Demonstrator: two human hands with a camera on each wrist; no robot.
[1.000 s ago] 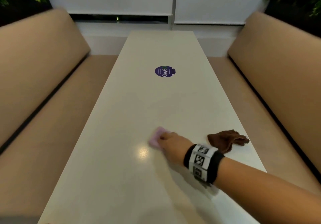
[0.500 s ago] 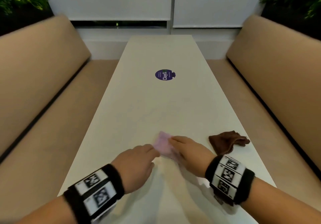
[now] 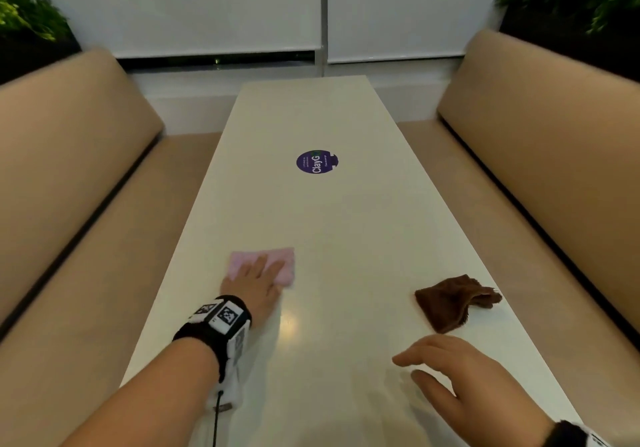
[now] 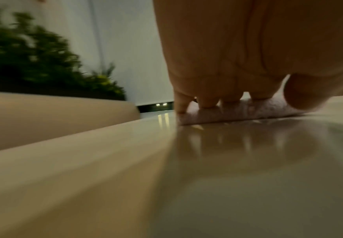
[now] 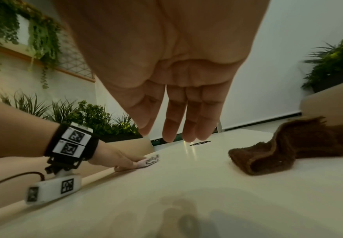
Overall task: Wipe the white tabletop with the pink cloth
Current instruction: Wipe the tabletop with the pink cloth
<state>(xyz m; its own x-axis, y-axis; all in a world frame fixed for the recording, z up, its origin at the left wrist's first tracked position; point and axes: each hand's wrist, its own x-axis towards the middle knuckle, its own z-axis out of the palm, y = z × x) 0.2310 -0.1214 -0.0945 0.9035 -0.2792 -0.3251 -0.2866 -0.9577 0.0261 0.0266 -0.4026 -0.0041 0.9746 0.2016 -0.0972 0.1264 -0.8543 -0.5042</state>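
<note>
our left hand (image 3: pixel 254 278) lies flat on the pink cloth (image 3: pixel 277 261), fingers (image 4: pixel 207 103) straight and pressing it to the white desk (image 3: pixel 346 224) near its left edge. our right hand (image 3: pixel 446 377) hovers just above the desk, fingers (image 5: pixel 172 122) straight, loosely together, holding nothing. a crumpled brown cloth (image 3: pixel 450 301) lies just beyond it, near the right edge. a purple sticker (image 3: pixel 317 161) sits mid-desk.

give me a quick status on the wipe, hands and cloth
Left hand flat, pressing pink cloth on white tabletop, near its left edge. Right hand open, holding nothing. Brown cloth lies loose by the right edge, apart from both.
</note>
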